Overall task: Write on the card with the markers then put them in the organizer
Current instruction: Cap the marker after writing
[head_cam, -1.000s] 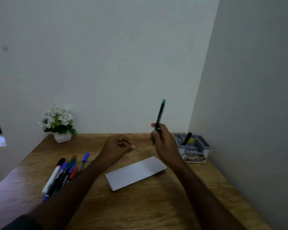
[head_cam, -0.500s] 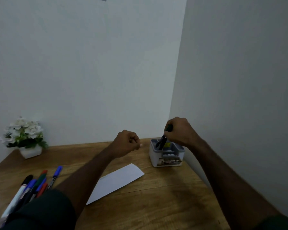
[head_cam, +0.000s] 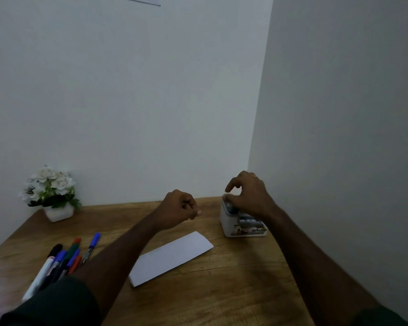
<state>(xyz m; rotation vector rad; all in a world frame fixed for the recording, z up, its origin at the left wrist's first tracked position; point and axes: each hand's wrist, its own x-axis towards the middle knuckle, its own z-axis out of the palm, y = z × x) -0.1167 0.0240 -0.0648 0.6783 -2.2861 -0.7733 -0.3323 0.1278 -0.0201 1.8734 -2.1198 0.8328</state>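
Note:
The small grey-white organizer (head_cam: 227, 223) stands at the back right of the wooden desk (head_cam: 222, 292). My right hand (head_cam: 250, 196) hovers right over its top, fingers loosely apart, with no marker visible in them; the hand hides the compartments and whatever is in them. Above the desk's middle, my left hand (head_cam: 179, 208) is a closed fist with nothing seen in it. The white card (head_cam: 172, 257) lies flat between my forearms. A bunch of several markers (head_cam: 61, 260) with black, blue, green and red caps lies at the left, partly behind my left sleeve.
A white pot of white flowers (head_cam: 54, 196) sits in the back left corner. Walls close the desk off behind and on the right, just past the organizer.
My right hand carried the green-capped marker from above the card down into the organizer, and its fingers have now come apart over it. The view swung right. My left fist stayed closed.

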